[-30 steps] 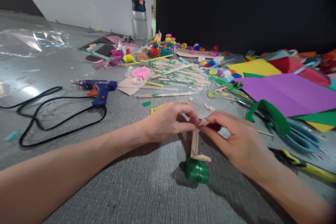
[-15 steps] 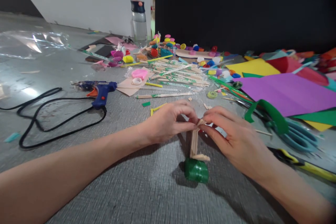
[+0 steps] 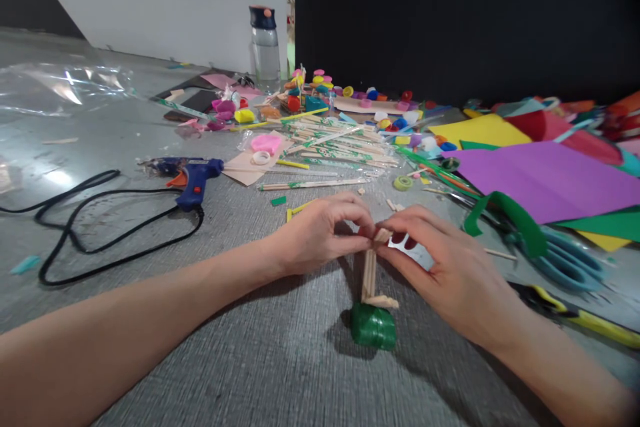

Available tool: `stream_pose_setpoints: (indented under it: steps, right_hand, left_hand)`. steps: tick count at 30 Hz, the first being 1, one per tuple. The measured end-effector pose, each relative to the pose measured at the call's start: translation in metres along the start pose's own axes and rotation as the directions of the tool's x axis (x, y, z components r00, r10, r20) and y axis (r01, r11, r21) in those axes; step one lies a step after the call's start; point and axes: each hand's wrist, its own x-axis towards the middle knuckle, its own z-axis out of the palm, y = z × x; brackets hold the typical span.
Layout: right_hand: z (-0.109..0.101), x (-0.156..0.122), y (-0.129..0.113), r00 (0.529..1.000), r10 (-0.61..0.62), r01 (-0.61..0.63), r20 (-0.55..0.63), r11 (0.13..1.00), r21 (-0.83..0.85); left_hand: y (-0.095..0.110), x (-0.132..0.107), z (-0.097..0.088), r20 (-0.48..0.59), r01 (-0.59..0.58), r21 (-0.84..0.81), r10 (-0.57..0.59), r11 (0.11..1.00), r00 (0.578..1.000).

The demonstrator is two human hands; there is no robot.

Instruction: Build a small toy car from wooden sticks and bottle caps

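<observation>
A small model of pale wooden sticks (image 3: 369,277) stands on the grey table, with green bottle caps (image 3: 373,325) at its near end. A short wooden piece lies crosswise just above the caps. My left hand (image 3: 333,230) pinches the far end of the sticks between thumb and fingers. From the other side, my right hand (image 3: 433,247) is closed on the same end with thumb and forefinger. A small wooden tip shows between the fingertips; the fingers hide the rest of that end.
On the left lies a blue glue gun (image 3: 195,183) with its looped black cord. Wrapped chopsticks (image 3: 340,140) are heaped ahead, near a water bottle (image 3: 265,50). Blue-handled scissors (image 3: 573,260), a yellow-black cutter (image 3: 585,320) and purple foam sheet (image 3: 545,177) are at right.
My right fingertips have shifted slightly left and the wooden tip between the hands shows more. The sticks and green caps stay almost in place.
</observation>
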Motion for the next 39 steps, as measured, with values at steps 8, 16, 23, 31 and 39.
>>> stream_pose_setpoints:
  steps: [8,16,23,31,39]
  right_hand:
    - [0.0004,-0.0025,0.0014,0.998,0.061,-0.058,-0.026,0.994,0.094]
    - [0.0041,-0.0016,0.0019,0.998,0.008,-0.006,-0.065,0.999,0.038]
    - [0.0057,-0.0018,0.0025,0.998,0.037,-0.033,-0.057,0.997,0.073]
    - [0.0056,-0.0014,0.0017,0.998,0.046,-0.043,-0.042,0.996,0.082]
    - [0.0056,-0.0017,0.0022,0.995,0.084,-0.078,-0.048,0.991,0.104]
  left_hand:
    - [0.0064,0.0009,-0.0016,-0.01,-0.06,0.047,0.061,0.997,0.998]
    - [0.004,-0.0006,0.004,-0.054,-0.002,0.031,0.004,1.0,0.999]
    - [0.0021,-0.0009,0.0047,-0.082,-0.031,0.024,0.033,0.999,0.996]
    - [0.0014,-0.001,0.0048,-0.078,-0.03,0.02,0.032,0.999,0.996]
    - [0.0028,-0.0015,0.0049,-0.08,-0.045,0.041,0.048,0.998,0.996]
